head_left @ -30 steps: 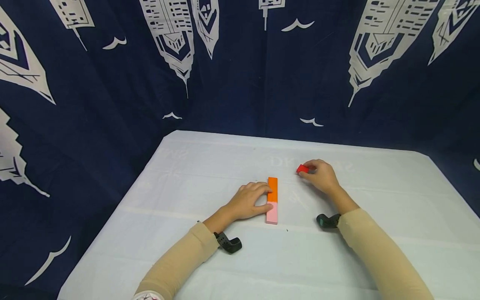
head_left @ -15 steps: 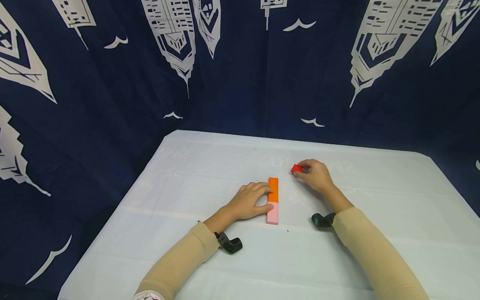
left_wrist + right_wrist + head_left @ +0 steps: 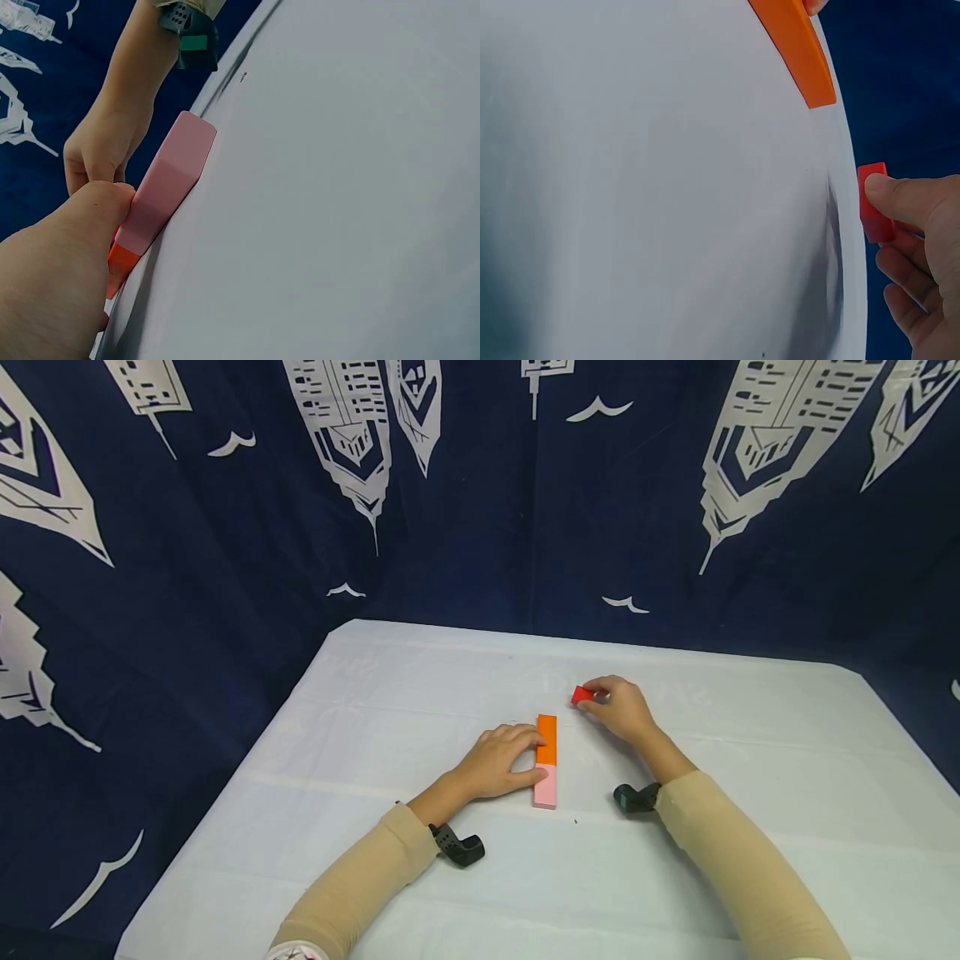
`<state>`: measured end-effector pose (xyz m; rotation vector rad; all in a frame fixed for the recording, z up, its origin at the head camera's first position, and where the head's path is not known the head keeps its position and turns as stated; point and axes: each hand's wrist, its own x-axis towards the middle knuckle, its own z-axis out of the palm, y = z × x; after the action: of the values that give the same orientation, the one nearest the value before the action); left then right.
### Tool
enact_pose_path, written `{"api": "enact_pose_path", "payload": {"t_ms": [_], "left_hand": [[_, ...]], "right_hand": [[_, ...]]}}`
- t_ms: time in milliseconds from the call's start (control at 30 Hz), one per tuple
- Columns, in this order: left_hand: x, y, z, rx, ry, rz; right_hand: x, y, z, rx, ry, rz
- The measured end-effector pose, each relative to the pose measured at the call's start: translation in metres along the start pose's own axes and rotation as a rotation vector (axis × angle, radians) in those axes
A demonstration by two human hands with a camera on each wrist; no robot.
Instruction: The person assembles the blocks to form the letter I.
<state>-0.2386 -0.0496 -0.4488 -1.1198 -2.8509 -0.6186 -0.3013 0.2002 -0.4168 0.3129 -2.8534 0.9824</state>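
Note:
An orange block (image 3: 547, 735) and a pink block (image 3: 545, 789) lie end to end in one line on the white table (image 3: 450, 877). My left hand (image 3: 491, 764) rests at their left side, thumb touching the pink block and fingertips touching the orange one. In the left wrist view the thumb (image 3: 112, 196) lies against the pink block (image 3: 169, 176). Beyond the orange block's far end, to the right, my right hand (image 3: 622, 708) pinches a small red block (image 3: 582, 695) between thumb and fingers. The right wrist view shows the thumb across the red block (image 3: 876, 217).
A dark blue cloth (image 3: 480, 527) with white building prints hangs behind the table's far edge. Black wrist devices (image 3: 459, 847) sit at both wrists. A tiny dark speck (image 3: 576, 821) lies on the table near the pink block.
My right hand has moved left with the red block, closer to the far end of the orange block. The left hand and the two blocks beside it have stayed in place.

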Motion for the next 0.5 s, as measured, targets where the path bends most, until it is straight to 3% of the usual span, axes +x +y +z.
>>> {"api": "enact_pose_path", "payload": {"t_ms": [500], "left_hand": [[0.001, -0.001, 0.001, 0.013, 0.006, 0.007]], "right_hand": [[0.005, -0.013, 0.008, 0.021, -0.007, -0.046]]}}
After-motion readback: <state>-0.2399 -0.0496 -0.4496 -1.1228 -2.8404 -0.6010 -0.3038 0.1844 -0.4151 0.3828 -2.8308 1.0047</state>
